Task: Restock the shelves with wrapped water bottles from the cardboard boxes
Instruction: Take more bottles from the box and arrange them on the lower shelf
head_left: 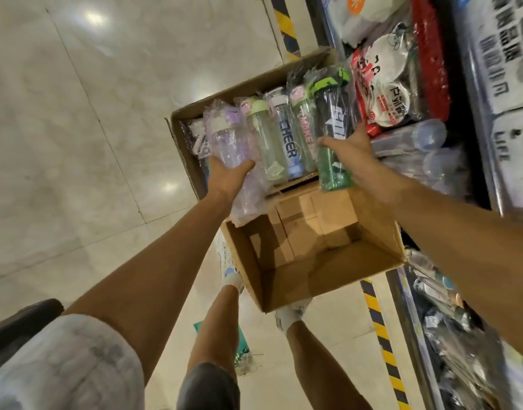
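Plastic-wrapped bottles [279, 137] (pastel lids) w/ both hands [227, 176] gripping.

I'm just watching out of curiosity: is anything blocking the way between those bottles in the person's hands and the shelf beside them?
Nothing visible blocks it. The left hand grips the purple bottle, the right hand the green bottle, both above the boxes. The shelf beside them already holds packaged goods, though.

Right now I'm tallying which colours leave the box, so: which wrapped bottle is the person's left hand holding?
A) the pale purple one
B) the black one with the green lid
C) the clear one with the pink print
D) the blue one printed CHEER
A: the left hand grips the base of the pale purple bottle, while the right hand holds the black-and-green one.
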The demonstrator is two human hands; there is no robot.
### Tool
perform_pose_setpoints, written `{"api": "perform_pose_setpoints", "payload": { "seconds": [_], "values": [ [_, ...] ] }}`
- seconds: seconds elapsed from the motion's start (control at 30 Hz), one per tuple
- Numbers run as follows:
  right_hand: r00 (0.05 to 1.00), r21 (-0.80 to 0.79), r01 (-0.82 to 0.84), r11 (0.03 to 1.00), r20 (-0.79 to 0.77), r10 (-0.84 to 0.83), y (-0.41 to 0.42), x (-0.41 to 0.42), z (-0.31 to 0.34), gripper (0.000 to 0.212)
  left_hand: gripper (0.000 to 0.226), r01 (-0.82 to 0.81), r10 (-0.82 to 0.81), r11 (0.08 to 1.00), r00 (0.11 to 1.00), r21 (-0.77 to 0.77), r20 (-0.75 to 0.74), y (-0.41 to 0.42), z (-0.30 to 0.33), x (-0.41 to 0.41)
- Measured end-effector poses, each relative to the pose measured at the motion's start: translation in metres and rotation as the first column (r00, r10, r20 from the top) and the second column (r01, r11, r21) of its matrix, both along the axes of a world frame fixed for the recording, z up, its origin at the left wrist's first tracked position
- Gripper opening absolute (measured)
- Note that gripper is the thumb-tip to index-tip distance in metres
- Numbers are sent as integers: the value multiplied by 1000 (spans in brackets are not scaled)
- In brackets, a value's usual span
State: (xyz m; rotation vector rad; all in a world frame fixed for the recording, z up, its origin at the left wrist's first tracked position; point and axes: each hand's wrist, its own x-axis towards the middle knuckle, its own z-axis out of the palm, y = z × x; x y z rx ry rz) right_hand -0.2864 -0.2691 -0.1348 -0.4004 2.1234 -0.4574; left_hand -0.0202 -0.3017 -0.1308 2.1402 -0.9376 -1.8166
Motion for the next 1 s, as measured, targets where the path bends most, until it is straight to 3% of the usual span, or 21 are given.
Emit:
{"api": "perform_pose_setpoints", "payload": {
  "seconds": [0.2,0.3,0.4,0.5,0.6,0.67,0.83,1.0],
  "values": [
    [961,-209,204,956,229,-155,64,22,144,72,81,30,-38,995,996,-90,-86,30,126,6],
    [937,-302,274,913,296,-183,101,22,240,66,61,54,-80,987,983,-154,-167,54,223,-4],
    [929,-386,320,865,304,-208,142,15,336,56,67,80,-128,975,966,-207,-227,83,318,-16],
    [935,-458,334,824,270,-230,185,11,426,62,86,100,-167,962,951,-255,-259,109,406,-30],
    [932,-555,354,753,278,-234,226,3,505,87,74,192,-297,911,919,-364,-258,139,486,-49],
    [924,-595,381,708,274,-267,253,4,557,75,78,229,-356,886,893,-404,-275,159,529,-60],
    [918,-690,369,622,168,-358,330,12,637,68,82,351,-547,778,785,-521,-289,199,604,-88],
    [849,-769,394,504,94,-520,423,48,697,52,93,460,-752,620,581,-636,-312,256,647,-106]
  ]
}}
